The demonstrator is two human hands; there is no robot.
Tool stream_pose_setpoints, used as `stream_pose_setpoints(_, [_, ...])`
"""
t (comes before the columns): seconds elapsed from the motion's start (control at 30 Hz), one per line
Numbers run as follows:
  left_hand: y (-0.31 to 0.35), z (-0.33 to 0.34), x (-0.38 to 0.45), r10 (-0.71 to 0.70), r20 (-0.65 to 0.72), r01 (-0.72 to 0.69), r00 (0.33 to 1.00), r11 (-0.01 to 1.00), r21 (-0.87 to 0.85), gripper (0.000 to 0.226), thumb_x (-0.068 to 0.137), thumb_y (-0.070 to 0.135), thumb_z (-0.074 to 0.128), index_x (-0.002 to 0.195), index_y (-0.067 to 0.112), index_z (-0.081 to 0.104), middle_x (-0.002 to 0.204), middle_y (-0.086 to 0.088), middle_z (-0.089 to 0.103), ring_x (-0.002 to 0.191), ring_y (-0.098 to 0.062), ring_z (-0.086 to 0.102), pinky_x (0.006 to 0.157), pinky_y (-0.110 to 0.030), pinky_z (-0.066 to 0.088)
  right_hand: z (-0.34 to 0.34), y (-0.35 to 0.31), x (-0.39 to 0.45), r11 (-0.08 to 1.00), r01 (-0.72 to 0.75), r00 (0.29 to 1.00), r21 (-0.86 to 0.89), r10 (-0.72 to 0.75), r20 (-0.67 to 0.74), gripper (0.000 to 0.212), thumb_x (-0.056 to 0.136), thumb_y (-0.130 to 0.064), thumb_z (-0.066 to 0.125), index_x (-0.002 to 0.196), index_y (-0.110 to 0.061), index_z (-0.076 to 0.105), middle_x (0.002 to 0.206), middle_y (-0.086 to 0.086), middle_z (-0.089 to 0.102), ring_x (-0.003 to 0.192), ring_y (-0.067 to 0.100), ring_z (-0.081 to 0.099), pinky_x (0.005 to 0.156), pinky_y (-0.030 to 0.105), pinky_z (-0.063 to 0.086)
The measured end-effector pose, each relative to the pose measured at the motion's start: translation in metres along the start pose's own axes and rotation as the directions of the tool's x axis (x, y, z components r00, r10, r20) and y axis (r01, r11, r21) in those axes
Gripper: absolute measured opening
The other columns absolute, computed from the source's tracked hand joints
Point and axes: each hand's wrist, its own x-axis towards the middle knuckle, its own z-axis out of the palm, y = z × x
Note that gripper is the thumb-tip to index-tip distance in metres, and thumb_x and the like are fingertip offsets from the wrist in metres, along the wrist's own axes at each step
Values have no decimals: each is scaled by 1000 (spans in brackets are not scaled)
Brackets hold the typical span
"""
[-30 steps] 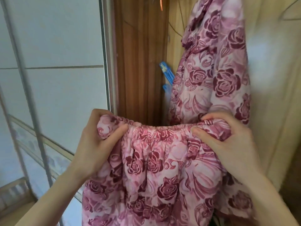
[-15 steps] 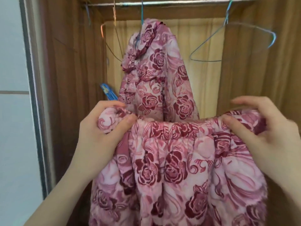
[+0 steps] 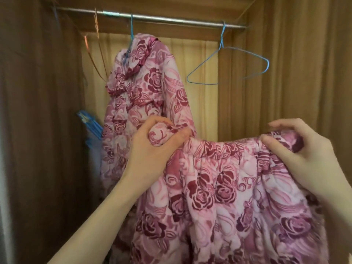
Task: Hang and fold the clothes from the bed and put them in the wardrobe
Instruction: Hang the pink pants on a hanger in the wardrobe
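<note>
While the rose-print trousers (image 3: 228, 187) are held up in front of the open wardrobe, their gathered waistband (image 3: 219, 147) is stretched level from left to right, and the legs hang below it out of view. The left end of the waistband is bunched and gripped in the curled fingers of the left hand (image 3: 150, 149); the right end is pinched between thumb and fingers of the right hand (image 3: 304, 149).

The empty blue wire hanger (image 3: 228, 65) is suspended from the metal rail (image 3: 171, 19) near the rail's right end, above and behind the waistband, between the two hands and somewhat nearer the right hand. A matching rose-print top (image 3: 148, 88) already hangs from the rail's middle, just behind the left hand. The next move is judged to require one hand to be freed for the hanger.
</note>
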Motion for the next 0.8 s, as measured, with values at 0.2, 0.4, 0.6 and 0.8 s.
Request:
stream_pose_setpoints(0.2, [9, 46, 28, 70, 79, -64, 994, 995, -80, 31, 81, 44, 84, 85, 20, 67, 78, 8, 71, 71, -1, 66, 70, -11, 49, -17, 12, 5, 992, -55, 998, -113, 58, 19, 29, 88, -43, 74, 115, -43, 64, 111, -31, 69, 99, -11, 66, 84, -1, 42])
stream_pose_setpoints(0.4, [11, 99, 71, 2, 86, 15, 996, 981, -195, 49, 74, 58, 79, 83, 12, 66, 78, -10, 69, 68, -8, 62, 71, -27, 53, -24, 31, 24, 973, -122, 992, -197, 124, -6, 28, 87, -45, 72, 113, -36, 66, 101, -30, 71, 99, -17, 62, 82, -3, 39])
stream_pose_setpoints(0.6, [14, 135, 115, 39, 137, -8, 990, 974, -225, 37, 82, 46, 83, 77, 14, 65, 67, 10, 59, 64, -6, 54, 65, -21, 47, -12, 22, 79, 877, 33, 981, -480, -121, -154, 25, 96, -35, 64, 118, -22, 63, 103, -9, 66, 100, 20, 60, 81, 41, 54])
stream_pose_setpoints(0.8, [-11, 155, 137, 6, 108, 20, 994, 970, -241, 38, 84, 39, 85, 84, 4, 68, 70, 5, 63, 65, -8, 56, 67, -23, 49, 13, -1, 192, 805, 77, 976, -588, -181, -120, 35, 100, -39, 60, 125, -13, 59, 117, 8, 62, 111, 33, 55, 82, 45, 50])
